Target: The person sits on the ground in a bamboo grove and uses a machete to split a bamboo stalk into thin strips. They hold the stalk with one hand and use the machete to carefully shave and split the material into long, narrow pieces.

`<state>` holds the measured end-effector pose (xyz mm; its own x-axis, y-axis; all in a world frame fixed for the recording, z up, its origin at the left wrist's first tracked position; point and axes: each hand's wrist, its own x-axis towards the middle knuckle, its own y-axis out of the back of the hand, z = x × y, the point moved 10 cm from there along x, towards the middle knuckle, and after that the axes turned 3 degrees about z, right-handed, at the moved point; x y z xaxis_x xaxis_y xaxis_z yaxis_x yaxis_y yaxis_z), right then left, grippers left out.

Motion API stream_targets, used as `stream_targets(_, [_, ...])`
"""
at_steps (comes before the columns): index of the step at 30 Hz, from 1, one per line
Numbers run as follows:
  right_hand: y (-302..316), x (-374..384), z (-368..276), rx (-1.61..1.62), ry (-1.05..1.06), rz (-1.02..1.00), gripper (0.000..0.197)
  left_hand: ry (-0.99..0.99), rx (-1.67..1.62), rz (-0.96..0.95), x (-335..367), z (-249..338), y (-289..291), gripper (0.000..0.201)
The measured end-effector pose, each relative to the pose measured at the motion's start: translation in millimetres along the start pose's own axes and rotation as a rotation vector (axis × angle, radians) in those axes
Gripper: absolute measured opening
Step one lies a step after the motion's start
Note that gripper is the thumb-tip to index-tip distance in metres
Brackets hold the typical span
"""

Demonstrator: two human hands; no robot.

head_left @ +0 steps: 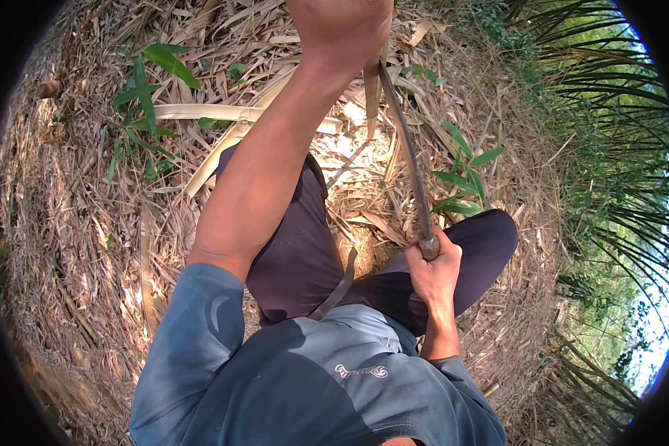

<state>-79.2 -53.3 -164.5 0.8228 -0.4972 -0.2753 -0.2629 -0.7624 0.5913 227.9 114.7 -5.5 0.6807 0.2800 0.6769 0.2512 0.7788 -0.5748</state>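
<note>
My right hand (432,271) is wrapped round the butt end of a long, narrow, slightly curved knife (407,149), just over my right knee. The tool slants up and away, its far end close under my left hand (342,18). That hand is raised on an outstretched arm and cut off by the upper edge; it looks closed, though its fingers are mostly hidden. A flat pale-brown bamboo strip (372,100) comes down from beneath it, beside the knife's tip. Another thin greyish strip (337,286) curves across my lap.
I sit with bent legs in dark trousers (286,253) on dry leaf litter (89,245). Pale split strips (208,112) lie ahead to the left. Green leafy shoots (152,89) grow there, and a small green plant (464,178) stands near my right knee. Palm fronds (609,89) hang at the right.
</note>
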Motion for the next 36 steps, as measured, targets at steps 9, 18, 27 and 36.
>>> stream_targets(9, [-42.4, 29.1, 38.3, 0.15, -0.238, -0.13, 0.007, 0.055, 0.35, -0.081, -32.7, -28.0, -3.7, 0.032])
stream_targets(18, [-33.4, 40.2, -19.3, 0.113, -0.073, -0.064, 0.014, 0.05, 0.24, -0.064, -32.5, -33.0, -0.9, 0.03])
stream_targets(27, [-125.8, 118.8, 110.3, -0.198, -0.288, -0.113, 0.022, 0.001, 0.385, -0.046, -49.7, -37.4, 9.8, 0.034])
stream_targets(36, [-119.6, 120.9, 82.7, 0.01, -0.101, -0.048, 0.018, 0.167, 0.391, -0.001, -41.2, -48.2, 10.5, 0.038])
